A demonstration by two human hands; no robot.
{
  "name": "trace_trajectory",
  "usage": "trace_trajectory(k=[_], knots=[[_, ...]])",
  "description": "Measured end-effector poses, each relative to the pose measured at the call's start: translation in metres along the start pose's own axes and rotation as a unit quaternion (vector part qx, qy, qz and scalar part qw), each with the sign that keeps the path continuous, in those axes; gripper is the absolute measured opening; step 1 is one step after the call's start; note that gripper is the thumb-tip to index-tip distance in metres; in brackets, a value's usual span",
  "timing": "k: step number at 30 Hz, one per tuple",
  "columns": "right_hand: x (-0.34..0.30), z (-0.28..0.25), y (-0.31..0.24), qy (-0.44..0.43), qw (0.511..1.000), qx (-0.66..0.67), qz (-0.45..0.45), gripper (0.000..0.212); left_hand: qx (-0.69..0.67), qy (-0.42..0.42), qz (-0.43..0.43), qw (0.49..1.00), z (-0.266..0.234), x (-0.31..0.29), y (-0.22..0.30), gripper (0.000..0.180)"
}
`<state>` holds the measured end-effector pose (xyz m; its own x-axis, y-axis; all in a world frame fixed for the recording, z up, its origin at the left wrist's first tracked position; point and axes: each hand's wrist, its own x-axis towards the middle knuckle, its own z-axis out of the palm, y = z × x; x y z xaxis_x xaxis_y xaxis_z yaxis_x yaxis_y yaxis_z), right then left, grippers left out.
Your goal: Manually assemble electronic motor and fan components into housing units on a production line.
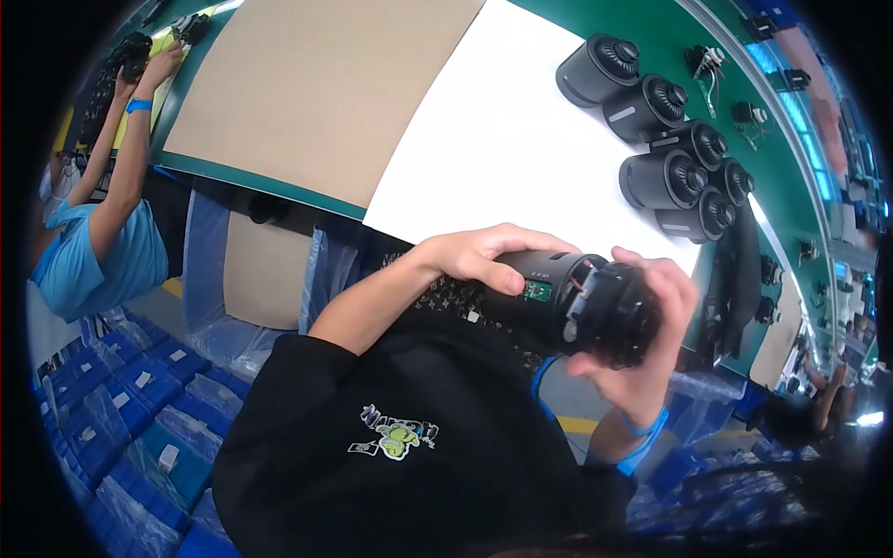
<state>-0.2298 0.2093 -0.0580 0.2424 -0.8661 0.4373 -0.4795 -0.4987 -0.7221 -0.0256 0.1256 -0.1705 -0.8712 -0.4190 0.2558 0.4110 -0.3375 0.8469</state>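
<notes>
Close to my body, a black cylindrical housing lies on its side in the air. My left hand is wrapped round its left part, with the thumb near a small green circuit board in an opening. At the housing's right end is a round black end part, and my right hand grips it with the fingers curled round its rim. Thin wires and a pale piece show between the two parts; whether they are joined cannot be made out. The right hand is slightly blurred.
Several black cylindrical units with ribbed cones stand on the white sheet at the right. Small wired parts lie on the green bench beyond. A brown board covers the left. Blue bins stand lower left; a co-worker works at far left.
</notes>
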Motion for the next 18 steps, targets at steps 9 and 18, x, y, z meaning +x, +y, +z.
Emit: trace_trajectory(k=[9, 18], knots=[[0.002, 0.012, -0.011, -0.033, 0.991, 0.105, 0.078, 0.125, -0.062, 0.064, -0.002, 0.996, 0.008, 0.003, -0.016, 0.092], [-0.03, 0.033, 0.019, -0.02, 0.924, 0.261, 0.279, 0.12, 0.376, 0.261, 0.21, 0.864, 0.015, 0.008, 0.015, 0.081]])
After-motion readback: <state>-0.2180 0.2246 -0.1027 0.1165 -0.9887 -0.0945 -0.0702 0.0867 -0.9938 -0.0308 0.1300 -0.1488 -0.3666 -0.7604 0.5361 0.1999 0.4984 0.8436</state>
